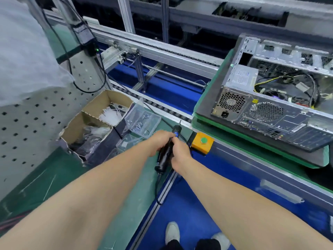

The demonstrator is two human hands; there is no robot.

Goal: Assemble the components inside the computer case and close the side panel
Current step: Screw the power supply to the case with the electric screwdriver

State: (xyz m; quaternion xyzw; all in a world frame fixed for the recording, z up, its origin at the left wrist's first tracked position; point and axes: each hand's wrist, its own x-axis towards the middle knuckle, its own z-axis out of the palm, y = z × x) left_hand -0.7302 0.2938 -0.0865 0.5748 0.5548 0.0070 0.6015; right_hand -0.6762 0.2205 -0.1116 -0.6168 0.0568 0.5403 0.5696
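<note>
A green bench mat [54, 177] carries a torn cardboard box [93, 123] with two compartments. Just right of the box lies a clear tray [144, 123] of small screws. Well right of the box, a green pallet [234, 130] bears the open computer case [270, 109].

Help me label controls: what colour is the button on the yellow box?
The button is green, seen in the head view.

Bright, even light from overhead washes the bench [54, 177] and case [261, 112] with only soft shadows beneath, the racks [234, 13] behind are dim, the whole view looks slightly soft and smeared, the wide lens bows the rails [162, 49] toward the edges, and the white sheet [23, 51] at upper left blurs out.
</note>
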